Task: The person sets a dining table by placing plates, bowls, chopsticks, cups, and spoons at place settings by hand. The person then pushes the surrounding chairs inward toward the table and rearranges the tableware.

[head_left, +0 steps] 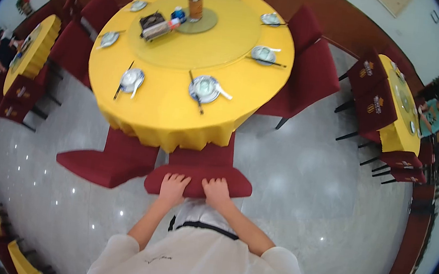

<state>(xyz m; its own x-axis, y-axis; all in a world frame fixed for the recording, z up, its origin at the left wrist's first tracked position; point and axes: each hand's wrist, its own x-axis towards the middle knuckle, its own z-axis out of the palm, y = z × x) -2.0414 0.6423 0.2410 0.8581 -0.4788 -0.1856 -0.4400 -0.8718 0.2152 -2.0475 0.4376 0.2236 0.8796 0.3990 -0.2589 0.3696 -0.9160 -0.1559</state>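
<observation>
Both of my hands hold the top of a red chair's backrest [199,173], at the near side of a round table. My left hand [175,187] wraps over the edge left of its middle. Over the same edge, a little to the right, curl the fingers of my right hand [216,191]. The chair's seat [204,154] reaches partly under the yellow tablecloth [177,127]. Another red chair [111,163] stands just to the left, turned at an angle. Beyond the backrest, a place setting [205,89] with bowl, spoon and chopsticks lies on the table.
A glass turntable [197,45] carries a box, a packet and a brown holder [195,8]. Red chairs [312,82] surround the table. Other yellow tables stand left and right [401,111]. A person [433,115] sits at the right one. Grey floor [299,200] shows around me.
</observation>
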